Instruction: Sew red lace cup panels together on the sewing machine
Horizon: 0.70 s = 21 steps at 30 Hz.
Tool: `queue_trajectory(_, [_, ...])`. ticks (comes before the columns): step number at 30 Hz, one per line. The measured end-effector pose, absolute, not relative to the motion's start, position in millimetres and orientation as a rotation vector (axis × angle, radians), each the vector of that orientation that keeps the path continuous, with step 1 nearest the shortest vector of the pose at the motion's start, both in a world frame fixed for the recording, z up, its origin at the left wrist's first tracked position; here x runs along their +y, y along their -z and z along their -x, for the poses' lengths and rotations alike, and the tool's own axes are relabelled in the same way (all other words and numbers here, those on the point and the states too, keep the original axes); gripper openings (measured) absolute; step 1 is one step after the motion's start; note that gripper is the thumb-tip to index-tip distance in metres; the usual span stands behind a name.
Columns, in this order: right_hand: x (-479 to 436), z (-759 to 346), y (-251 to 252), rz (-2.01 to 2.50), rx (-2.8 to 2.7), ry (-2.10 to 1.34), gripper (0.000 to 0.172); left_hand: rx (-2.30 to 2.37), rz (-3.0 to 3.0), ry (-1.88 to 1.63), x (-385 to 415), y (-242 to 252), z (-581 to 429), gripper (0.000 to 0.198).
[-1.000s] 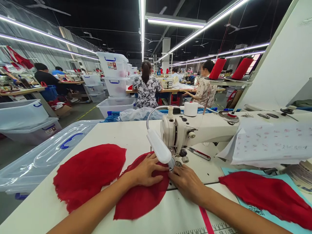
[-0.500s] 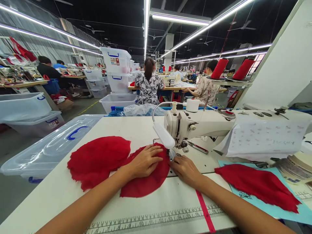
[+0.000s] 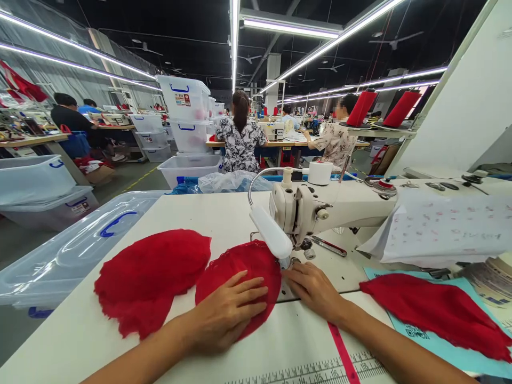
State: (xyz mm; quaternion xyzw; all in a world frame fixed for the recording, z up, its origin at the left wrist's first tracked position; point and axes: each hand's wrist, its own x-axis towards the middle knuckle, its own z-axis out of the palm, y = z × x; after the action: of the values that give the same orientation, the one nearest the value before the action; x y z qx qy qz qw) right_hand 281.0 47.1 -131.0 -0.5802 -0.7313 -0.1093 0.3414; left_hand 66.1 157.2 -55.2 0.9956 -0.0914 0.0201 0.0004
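Note:
A rounded piece of sheer red fabric [image 3: 240,261] lies flat on the sewing machine bed, its right edge at the presser foot of the white sewing machine [image 3: 296,210]. My left hand [image 3: 230,309] rests flat on the fabric's lower part, fingers stretched out. My right hand [image 3: 314,288] is beside the needle area, its fingers drawn together on the fabric's right edge; the fingertips are partly hidden. A white lamp head [image 3: 271,232] covers part of the needle area. To the left lies a stack of red fabric pieces [image 3: 152,277].
Another red fabric piece [image 3: 436,309] lies on a light blue sheet [image 3: 404,325] at right. Metal tweezers [image 3: 330,246] rest behind my right hand. A printed ruler [image 3: 312,373] runs along the front. Lidded plastic bins [image 3: 88,240] stand left; co-workers sit ahead.
My left hand has slid toward me and down the fabric, uncovering its upper part. The round piece has turned slightly. My right hand stays by the presser foot; the view has shifted a little.

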Motion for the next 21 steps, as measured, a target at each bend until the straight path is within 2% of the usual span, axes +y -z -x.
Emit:
queue_trajectory(9, [48, -275, 125, 1.492, -2.012, 0.492, 0.027, -0.158, -3.016, 0.047, 158, 57, -63, 0.043])
queue_trajectory(21, [54, -281, 123, 1.498, -2.056, 0.608, 0.025, -0.100, -3.046, -0.174, 153, 77, -68, 0.036])
